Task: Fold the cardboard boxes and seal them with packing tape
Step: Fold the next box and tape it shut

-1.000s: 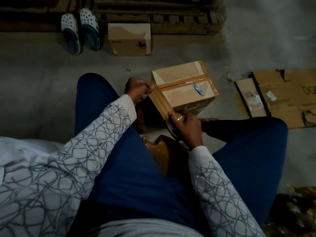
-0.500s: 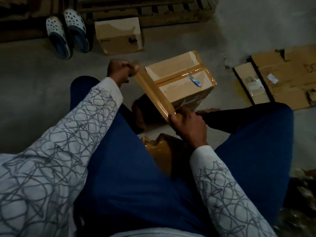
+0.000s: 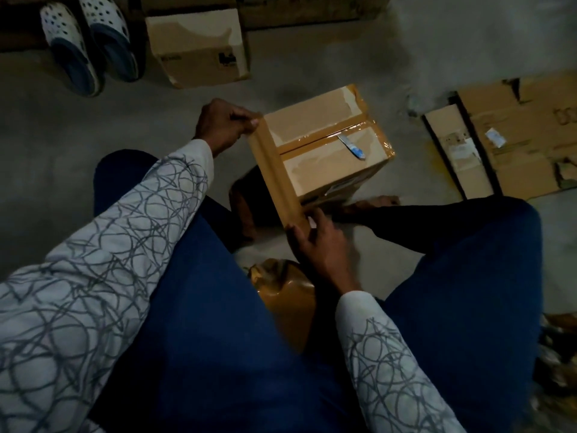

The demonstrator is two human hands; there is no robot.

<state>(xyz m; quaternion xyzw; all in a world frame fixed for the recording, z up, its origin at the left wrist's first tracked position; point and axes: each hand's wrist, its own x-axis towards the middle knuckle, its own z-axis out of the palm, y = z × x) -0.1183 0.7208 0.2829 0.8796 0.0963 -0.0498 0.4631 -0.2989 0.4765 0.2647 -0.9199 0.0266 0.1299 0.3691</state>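
Tape (image 3: 274,173), a brown strip, is held taut along the left edge of the cardboard box (image 3: 327,151), which sits on the floor just ahead of my legs. My left hand (image 3: 223,126) pinches its far end and my right hand (image 3: 315,242) its near end. Any slack, I judge, could let it twist, stick to itself or land crooked. Flattened cardboard (image 3: 515,135) lies well to the right.

- Bare floor (image 3: 62,145) lies open left of the taped box (image 3: 327,170), up to the clogs (image 3: 87,42).
- A smaller box (image 3: 199,48) stands beyond, well apart.
- Flattened cardboard (image 3: 515,145) covers the floor at right.
- A stretched tape strip (image 3: 274,173) bars the taped box's left edge.
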